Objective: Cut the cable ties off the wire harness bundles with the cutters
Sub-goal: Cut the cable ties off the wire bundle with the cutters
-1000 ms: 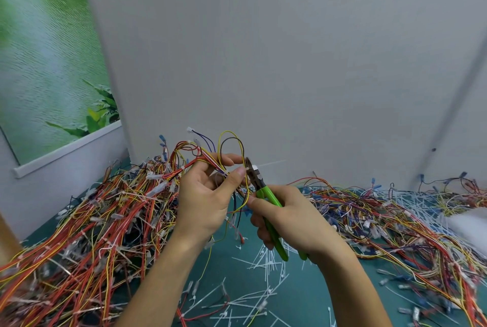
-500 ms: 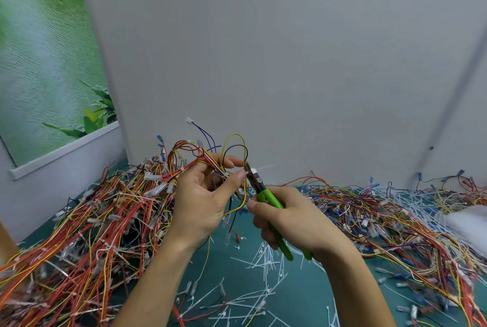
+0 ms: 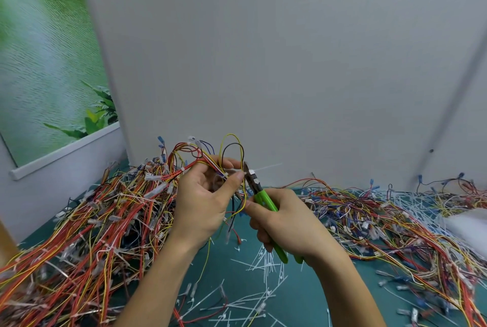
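Note:
My left hand (image 3: 203, 203) holds a small wire harness bundle (image 3: 232, 152) of yellow, black, red and blue wires above the table, pinched between thumb and fingers. My right hand (image 3: 287, 224) grips the green-handled cutters (image 3: 263, 199). Their dark jaws sit at a white cable tie (image 3: 253, 170) on the bundle, just right of my left thumb tip. The tie's thin tail sticks out to the right. Whether the tie is severed cannot be told.
A big heap of red, orange and yellow harnesses (image 3: 87, 234) fills the left of the teal table (image 3: 297, 297). Another tangle (image 3: 395, 221) spreads at the right. Cut white ties (image 3: 263, 266) litter the middle. A grey wall stands close behind; a white object (image 3: 469, 224) lies far right.
Both hands and the bundle have held almost still, drifting a little. The cutter jaws stay at the white tie beside my left thumb.

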